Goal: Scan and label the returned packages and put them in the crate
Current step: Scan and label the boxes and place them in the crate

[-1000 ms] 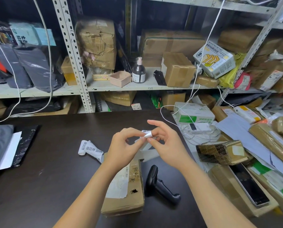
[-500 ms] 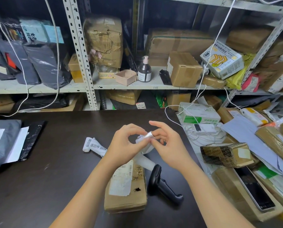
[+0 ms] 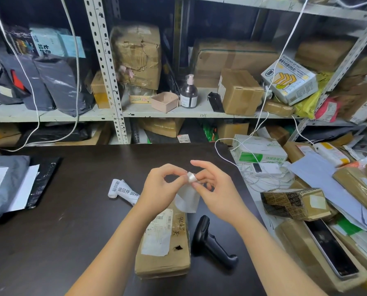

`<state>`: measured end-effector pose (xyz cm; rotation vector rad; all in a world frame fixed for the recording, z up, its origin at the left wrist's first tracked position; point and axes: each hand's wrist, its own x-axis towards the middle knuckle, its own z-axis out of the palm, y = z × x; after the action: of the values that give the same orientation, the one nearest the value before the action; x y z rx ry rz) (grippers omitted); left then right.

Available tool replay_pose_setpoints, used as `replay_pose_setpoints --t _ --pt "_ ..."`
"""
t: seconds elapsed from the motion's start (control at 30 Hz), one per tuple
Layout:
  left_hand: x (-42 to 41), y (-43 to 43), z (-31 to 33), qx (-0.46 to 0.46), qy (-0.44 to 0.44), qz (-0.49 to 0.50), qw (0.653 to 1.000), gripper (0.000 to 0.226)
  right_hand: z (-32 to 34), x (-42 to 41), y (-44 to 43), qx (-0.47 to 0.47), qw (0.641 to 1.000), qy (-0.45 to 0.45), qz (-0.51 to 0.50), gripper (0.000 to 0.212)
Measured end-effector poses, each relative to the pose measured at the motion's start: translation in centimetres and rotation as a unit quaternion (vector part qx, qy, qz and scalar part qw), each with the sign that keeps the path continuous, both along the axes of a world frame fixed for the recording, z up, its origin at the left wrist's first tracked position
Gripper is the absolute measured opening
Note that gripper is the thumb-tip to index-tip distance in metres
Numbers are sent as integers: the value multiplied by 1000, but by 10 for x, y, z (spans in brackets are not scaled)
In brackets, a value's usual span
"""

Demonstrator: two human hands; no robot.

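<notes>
A flat brown cardboard package (image 3: 164,251) with a white shipping label lies on the dark table (image 3: 75,221) in front of me. Above its far end, my left hand (image 3: 161,188) and my right hand (image 3: 216,189) both pinch a small white label strip (image 3: 190,189), whose curled top sits between my fingertips while the loose sheet hangs down. A black handheld scanner (image 3: 212,242) lies on the table just right of the package. A roll of white printed labels (image 3: 122,191) lies left of my left hand. No crate is in view.
Grey mailer bags (image 3: 5,184) lie at the table's left edge. Right of the table is a heap of boxes, papers, a white device with cables (image 3: 265,168) and a long dark panel (image 3: 332,251). Metal shelves (image 3: 178,113) packed with parcels stand behind.
The hanging sheet of the label strip is longer now and the curled top is turned more upright. Both hands stay together above the package.
</notes>
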<state>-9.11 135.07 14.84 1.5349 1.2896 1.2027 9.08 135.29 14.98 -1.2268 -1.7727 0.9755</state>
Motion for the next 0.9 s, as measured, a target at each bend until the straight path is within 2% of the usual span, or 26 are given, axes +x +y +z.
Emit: replay_pose_setpoints --t 0.17,0.27,0.4,0.5,0.57,0.6,0.67,0.73,0.8,0.83,0.9 --pt "-7 2 2 -27 -87 113 989 15 -11 7 8 -22 999 11 -29 52" --pt "-16 -1 2 -21 -103 205 973 13 -23 19 16 -51 996 -7 -78 51" --pt "-30 -11 1 24 -39 271 962 9 -38 32 32 -95 980 -29 -174 40" --pt "-35 -20 -5 42 42 288 956 8 -42 37 44 -126 954 -102 -252 39" --pt "-37 -26 -9 44 80 288 953 8 -41 32 43 -128 938 -159 -279 44" --pt "-37 -29 -12 44 97 282 953 10 -39 26 40 -126 937 -161 -283 43" --pt "-34 -35 -17 47 123 270 954 14 -30 6 28 -155 950 -95 -254 35" --pt "-31 -40 -23 52 117 258 958 16 -19 -18 15 -265 949 48 -162 32" --pt "-29 -44 -30 66 110 238 963 14 -11 -41 5 -372 909 175 -68 35" --pt "-29 -47 -34 76 118 224 964 13 -9 -50 1 -396 890 221 -46 37" --pt "-31 -52 -41 90 127 203 967 12 -9 -60 -4 -393 879 266 -48 41"
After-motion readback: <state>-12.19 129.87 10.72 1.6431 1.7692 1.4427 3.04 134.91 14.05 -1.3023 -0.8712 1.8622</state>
